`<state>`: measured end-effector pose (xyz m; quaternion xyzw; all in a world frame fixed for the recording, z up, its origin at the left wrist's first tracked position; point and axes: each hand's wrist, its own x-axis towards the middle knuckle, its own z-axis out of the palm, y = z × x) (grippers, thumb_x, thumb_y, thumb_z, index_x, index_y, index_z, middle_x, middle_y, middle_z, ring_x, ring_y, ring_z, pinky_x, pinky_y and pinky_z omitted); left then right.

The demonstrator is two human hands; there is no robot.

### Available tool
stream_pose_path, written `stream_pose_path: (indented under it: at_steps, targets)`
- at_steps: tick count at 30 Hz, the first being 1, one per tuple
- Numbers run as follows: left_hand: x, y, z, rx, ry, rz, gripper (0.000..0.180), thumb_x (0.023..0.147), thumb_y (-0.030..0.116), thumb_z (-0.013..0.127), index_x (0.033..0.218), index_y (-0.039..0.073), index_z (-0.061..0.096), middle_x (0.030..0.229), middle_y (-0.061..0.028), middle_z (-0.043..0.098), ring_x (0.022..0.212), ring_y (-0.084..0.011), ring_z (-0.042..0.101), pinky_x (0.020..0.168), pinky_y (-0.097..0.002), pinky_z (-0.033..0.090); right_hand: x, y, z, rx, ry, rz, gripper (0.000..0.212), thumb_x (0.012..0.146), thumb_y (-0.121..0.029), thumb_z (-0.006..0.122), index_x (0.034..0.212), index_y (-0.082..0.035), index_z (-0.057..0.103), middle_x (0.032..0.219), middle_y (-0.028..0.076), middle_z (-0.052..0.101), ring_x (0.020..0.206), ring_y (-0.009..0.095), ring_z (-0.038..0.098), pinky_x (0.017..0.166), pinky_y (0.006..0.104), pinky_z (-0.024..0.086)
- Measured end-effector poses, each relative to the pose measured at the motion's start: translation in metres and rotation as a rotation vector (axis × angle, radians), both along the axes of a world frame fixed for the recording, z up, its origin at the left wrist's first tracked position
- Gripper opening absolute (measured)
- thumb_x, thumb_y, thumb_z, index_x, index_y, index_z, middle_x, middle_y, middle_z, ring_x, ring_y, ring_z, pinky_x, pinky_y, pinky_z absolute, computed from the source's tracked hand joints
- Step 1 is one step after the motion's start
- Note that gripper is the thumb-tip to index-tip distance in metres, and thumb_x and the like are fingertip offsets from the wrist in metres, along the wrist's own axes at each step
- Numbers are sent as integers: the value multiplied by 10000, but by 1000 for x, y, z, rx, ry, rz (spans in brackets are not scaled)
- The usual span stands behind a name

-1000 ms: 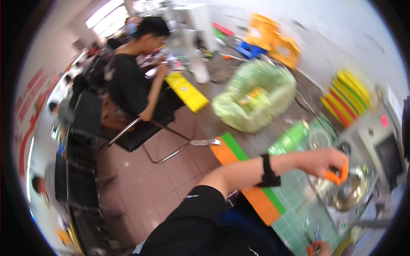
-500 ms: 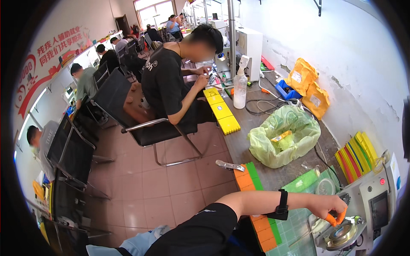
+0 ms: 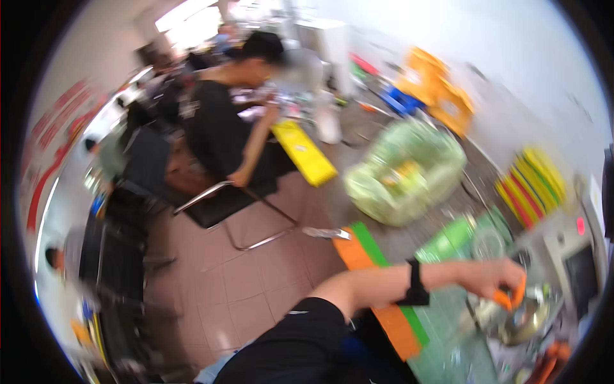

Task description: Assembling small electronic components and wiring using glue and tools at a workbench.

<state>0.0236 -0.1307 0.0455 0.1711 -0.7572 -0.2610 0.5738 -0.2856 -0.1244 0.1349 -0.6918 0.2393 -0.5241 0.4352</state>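
Observation:
My left hand (image 3: 495, 279), with orange finger cots on and a black band (image 3: 417, 285) at the wrist, reaches over the work end of a bench machine (image 3: 563, 246). Its fingers curl down in a pinch just above a round metal dish-like part (image 3: 526, 325); what they pinch, if anything, is hidden. At the lower right edge, beside the machine, part of my right hand (image 3: 552, 363) shows in orange finger cots. It is smeared by motion, and its grip cannot be made out.
A green-lined basket (image 3: 409, 203) with a yellow packet stands on the bench. Orange and green strips (image 3: 390, 320) edge the bench. Yellow and red folders (image 3: 529, 189) lean by the wall. A co-worker in black (image 3: 220, 121) sits beside a yellow board (image 3: 304, 152).
The whole view has shifted and blurred. My left hand stays by the round metal part, slightly higher in the picture. My right hand has come into view at the lower right.

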Motion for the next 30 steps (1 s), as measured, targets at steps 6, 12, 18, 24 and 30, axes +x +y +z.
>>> stream_pose_path:
  at_steps: [6,12,18,24,30]
  targets:
    - [42,16,11,87,-184,202,150,823,74,794,941,62,702,993,-76,720,957,-253,678,845,-365,522,71,-25,-1,-235,-24,-63,245,1006,-126,584,1161,63,570,1063,225,670,756,227,669,738,335,586]
    - [29,1,8,145,-158,112,152,795,-6,773,887,34,658,934,-101,714,875,-234,663,959,-422,542,68,-34,4,-270,122,144,333,1028,-159,547,1262,77,531,1077,243,636,776,225,634,978,592,524]
    - [27,8,6,123,-176,154,145,770,-1,782,858,14,668,919,-119,713,863,-244,660,945,-433,546,89,-29,-25,-357,239,-5,252,1008,-154,601,1115,69,552,910,243,670,697,210,644,992,664,485]
    - [24,6,9,113,-171,163,140,769,10,781,854,13,669,916,-123,712,853,-248,663,926,-427,549,85,-32,-5,-579,598,147,185,978,-61,628,1100,67,573,849,208,689,716,255,715,1041,702,429]
    - [28,4,4,79,-174,177,129,784,24,778,851,17,669,921,-119,715,851,-247,666,857,-384,541,89,-34,-18,-533,509,160,213,964,-61,650,1113,76,583,864,216,708,781,292,746,1100,729,340]
